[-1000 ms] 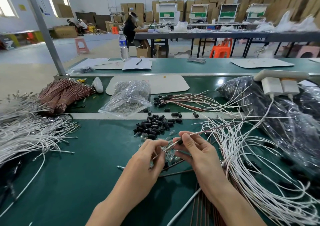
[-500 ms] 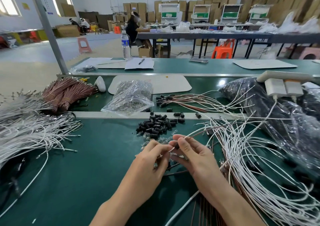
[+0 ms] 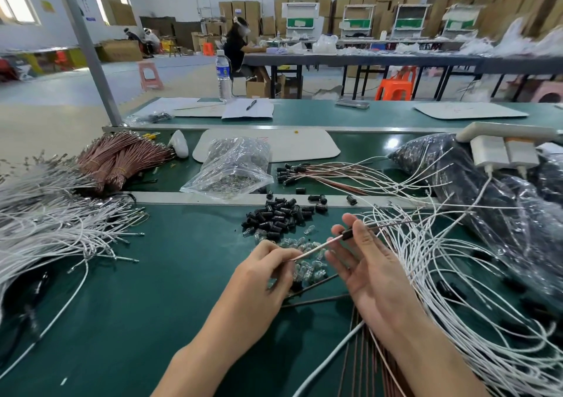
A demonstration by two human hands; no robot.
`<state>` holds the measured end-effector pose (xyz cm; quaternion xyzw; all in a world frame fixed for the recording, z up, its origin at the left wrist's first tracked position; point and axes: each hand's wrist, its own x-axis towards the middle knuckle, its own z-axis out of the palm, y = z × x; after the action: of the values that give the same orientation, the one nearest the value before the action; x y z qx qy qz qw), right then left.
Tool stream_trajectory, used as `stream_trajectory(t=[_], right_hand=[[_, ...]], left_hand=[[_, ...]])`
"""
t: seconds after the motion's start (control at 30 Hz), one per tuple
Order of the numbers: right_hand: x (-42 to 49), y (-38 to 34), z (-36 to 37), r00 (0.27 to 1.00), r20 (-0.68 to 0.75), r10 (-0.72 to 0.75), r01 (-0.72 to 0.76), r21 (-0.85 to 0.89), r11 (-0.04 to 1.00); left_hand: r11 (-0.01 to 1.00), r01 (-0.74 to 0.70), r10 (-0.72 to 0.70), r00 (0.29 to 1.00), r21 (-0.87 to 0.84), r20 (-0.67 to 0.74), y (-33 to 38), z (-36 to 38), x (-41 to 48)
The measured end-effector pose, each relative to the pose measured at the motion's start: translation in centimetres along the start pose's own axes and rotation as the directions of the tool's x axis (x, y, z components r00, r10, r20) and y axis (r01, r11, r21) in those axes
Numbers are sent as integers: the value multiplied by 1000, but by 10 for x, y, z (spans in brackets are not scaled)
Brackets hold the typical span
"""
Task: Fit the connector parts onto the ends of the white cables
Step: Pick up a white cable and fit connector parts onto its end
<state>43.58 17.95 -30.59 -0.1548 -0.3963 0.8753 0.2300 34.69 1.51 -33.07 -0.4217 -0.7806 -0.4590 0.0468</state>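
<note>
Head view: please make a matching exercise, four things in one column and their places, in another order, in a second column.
1 water bottle
2 pen
3 pile of black caps
4 brown wire bundles

A on a sheet of paper
B left end of the middle strip
C on the near green mat
D upright on the far bench

Pairs: 1-D, 2-A, 3-C, 4-B

Your green bench (image 3: 152,305): white cables (image 3: 45,229) heaped left and right, black connector caps (image 3: 277,217) piled centre, clear bag (image 3: 231,168) beyond.
</note>
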Motion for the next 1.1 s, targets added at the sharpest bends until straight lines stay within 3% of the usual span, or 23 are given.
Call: stream_trajectory(t=[0.23, 0.47, 0.63, 0.8, 0.97, 1.1], right_hand=[[1, 5, 2, 999, 32, -14, 16, -67, 998], [-3, 3, 1, 995, 97, -35, 38, -34, 999], [-6, 4, 3, 992, 118, -39, 60, -182, 981], [-6, 4, 3, 993, 116, -4, 24, -167, 986], [-2, 3, 1, 999, 4, -36, 36, -56, 998], [0, 1, -3, 997, -49, -63, 61, -43, 997]], left_hand=[[995, 60, -61, 998, -82, -19, 3, -3, 1], [947, 211, -179, 973, -241, 147, 10, -7, 1], [927, 234, -198, 969, -292, 147, 12, -11, 2], [940, 214, -181, 973, -264, 146, 14, -10, 0], [957, 156, -131, 985, -246, 116, 16, -8, -1], [947, 179, -168, 984, -268, 64, 16, -9, -2]])
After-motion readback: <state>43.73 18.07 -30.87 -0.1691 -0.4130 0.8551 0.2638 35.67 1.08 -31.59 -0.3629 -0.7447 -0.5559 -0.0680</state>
